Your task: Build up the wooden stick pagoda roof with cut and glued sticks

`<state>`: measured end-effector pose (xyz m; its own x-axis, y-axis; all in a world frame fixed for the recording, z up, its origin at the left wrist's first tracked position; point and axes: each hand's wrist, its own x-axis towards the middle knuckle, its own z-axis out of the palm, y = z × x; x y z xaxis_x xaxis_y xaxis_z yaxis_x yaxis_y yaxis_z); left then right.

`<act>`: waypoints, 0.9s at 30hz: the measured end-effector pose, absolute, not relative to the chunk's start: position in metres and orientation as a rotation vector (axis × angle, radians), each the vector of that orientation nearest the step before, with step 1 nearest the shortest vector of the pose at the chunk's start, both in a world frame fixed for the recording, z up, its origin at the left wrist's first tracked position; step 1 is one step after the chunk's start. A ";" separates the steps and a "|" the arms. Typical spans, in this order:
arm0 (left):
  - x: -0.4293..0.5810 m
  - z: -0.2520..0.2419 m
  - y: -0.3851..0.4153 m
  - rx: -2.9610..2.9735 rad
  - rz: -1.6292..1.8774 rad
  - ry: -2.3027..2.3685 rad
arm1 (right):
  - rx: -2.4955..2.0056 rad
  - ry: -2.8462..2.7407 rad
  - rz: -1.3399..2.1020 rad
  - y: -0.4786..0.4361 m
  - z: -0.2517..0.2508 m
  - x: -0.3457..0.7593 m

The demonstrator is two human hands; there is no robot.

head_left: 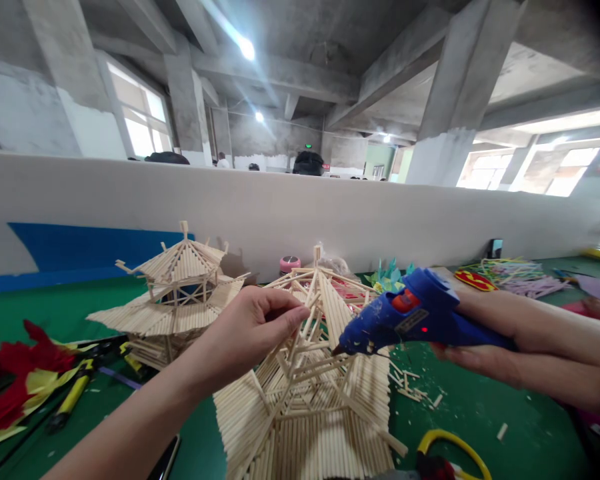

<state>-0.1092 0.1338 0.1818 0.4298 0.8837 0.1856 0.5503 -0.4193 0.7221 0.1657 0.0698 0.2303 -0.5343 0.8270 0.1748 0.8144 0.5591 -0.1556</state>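
Observation:
A model pavilion (300, 440) built of thin wooden sticks stands in front of me, its upper roof only partly covered, with bare rafters showing. My left hand (260, 320) is closed in a pinch at the roof frame, thumb and forefinger on a thin wooden stick (297, 347). In my right hand (475, 333) is a blue hot glue gun (400, 317) with a small red light lit. Its nozzle points left and down at the frame, close to a horizontal stick; whether it touches cannot be made out.
A second stick pavilion (185, 293) stands behind on the left. Red and yellow craft pieces (25, 367) and a yellow-handled tool (73, 393) lie at left. Stick offcuts (410, 387), yellow-handled pliers (450, 440) and colored strips (525, 273) lie at right. A white partition (330, 207) rises behind.

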 end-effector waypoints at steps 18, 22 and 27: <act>-0.109 0.184 0.132 2.163 0.758 1.225 | -1.246 -2.323 0.518 0.076 0.218 0.176; -0.108 0.184 0.131 2.155 0.784 1.183 | -1.327 -1.967 0.745 0.081 0.202 0.181; -0.110 0.186 0.129 2.117 0.837 1.238 | -1.237 -1.294 0.966 0.091 0.162 0.207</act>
